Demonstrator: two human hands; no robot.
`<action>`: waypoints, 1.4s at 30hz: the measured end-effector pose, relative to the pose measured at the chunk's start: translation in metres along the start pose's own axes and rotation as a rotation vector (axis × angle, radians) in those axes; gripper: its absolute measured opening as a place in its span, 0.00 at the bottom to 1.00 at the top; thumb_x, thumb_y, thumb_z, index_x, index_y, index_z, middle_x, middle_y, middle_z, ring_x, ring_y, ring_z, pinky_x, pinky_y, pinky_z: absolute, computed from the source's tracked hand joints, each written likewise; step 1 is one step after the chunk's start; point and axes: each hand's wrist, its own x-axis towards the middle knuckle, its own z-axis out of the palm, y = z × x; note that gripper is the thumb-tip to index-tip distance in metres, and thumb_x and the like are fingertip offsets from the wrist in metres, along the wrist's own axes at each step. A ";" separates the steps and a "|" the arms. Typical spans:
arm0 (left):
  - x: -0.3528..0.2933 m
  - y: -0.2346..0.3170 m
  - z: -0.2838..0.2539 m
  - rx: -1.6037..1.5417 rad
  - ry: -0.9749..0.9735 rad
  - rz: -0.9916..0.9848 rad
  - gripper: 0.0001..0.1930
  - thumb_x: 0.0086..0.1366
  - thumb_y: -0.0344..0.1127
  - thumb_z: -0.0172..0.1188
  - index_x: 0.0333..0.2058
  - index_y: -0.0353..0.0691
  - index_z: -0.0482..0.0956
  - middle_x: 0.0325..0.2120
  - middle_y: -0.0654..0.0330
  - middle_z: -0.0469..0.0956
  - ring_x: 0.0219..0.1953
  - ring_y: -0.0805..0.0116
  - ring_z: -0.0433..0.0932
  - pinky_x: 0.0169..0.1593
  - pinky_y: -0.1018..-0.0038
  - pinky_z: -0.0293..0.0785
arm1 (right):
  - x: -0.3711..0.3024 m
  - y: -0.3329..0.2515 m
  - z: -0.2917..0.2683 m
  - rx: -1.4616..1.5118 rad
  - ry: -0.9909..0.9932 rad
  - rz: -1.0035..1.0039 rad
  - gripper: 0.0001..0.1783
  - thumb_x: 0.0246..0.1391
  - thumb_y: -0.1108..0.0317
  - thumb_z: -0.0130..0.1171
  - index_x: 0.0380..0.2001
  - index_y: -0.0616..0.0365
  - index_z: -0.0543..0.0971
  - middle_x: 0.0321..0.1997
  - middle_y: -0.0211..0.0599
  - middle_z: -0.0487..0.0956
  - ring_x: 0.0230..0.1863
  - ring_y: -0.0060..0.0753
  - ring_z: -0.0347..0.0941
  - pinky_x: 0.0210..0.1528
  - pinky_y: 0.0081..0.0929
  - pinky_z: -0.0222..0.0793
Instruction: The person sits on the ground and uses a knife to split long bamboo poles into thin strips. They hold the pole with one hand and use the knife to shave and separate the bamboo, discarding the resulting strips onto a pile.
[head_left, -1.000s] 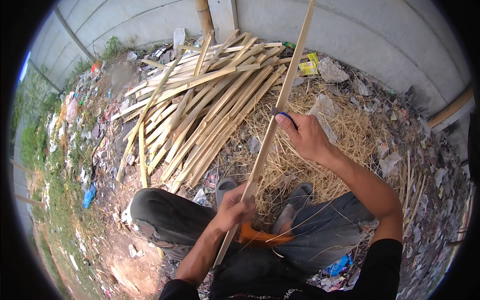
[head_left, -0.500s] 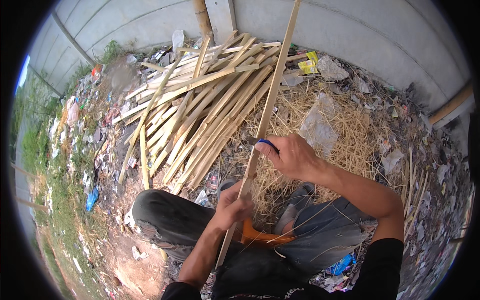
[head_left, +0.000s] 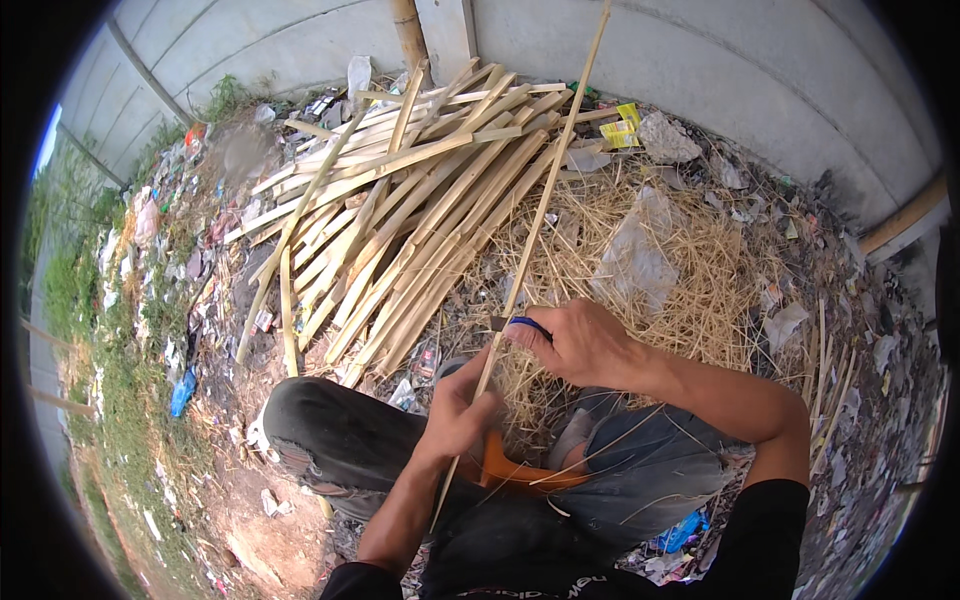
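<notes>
A long bamboo strip slants across the middle, from near my lap up past the wall's foot, with its narrow edge turned up. My left hand is closed around its lower part, slightly blurred. My right hand grips a small knife with a blue handle. Its short dark blade lies against the strip just above my left hand. Most of the handle is hidden inside my right fist.
A pile of split bamboo strips lies ahead to the left. Thin shavings cover the ground at right, with litter around. A grey wall stands behind. Between my bent legs is an orange plastic object.
The bamboo strip has turned from its broad face to its narrow edge. My right hand and the knife have come down along it, closer to my left hand.
</notes>
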 end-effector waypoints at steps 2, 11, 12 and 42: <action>0.002 -0.001 0.003 0.076 0.043 0.045 0.35 0.61 0.24 0.53 0.70 0.32 0.63 0.37 0.65 0.77 0.38 0.78 0.74 0.45 0.78 0.72 | 0.009 0.009 -0.006 0.041 0.020 0.073 0.29 0.69 0.45 0.49 0.29 0.61 0.81 0.22 0.57 0.79 0.28 0.66 0.79 0.31 0.52 0.73; 0.007 -0.011 0.007 0.064 0.120 0.158 0.32 0.60 0.22 0.55 0.65 0.30 0.69 0.34 0.70 0.75 0.34 0.83 0.70 0.39 0.83 0.67 | -0.005 0.008 0.021 0.125 0.002 -0.078 0.28 0.71 0.47 0.49 0.31 0.63 0.80 0.16 0.51 0.74 0.20 0.56 0.74 0.25 0.46 0.68; 0.007 -0.012 0.007 0.062 0.113 0.142 0.32 0.60 0.22 0.55 0.66 0.30 0.68 0.35 0.69 0.75 0.35 0.83 0.71 0.40 0.82 0.68 | -0.013 0.008 0.032 0.138 0.008 -0.132 0.28 0.71 0.46 0.49 0.31 0.62 0.79 0.17 0.51 0.74 0.20 0.56 0.75 0.26 0.47 0.68; 0.005 -0.012 0.009 0.156 0.151 0.078 0.35 0.63 0.24 0.56 0.70 0.30 0.62 0.53 0.55 0.78 0.50 0.74 0.75 0.56 0.76 0.71 | -0.006 0.012 0.014 -0.159 0.010 -0.075 0.27 0.69 0.45 0.48 0.31 0.59 0.80 0.20 0.53 0.79 0.25 0.60 0.79 0.29 0.54 0.74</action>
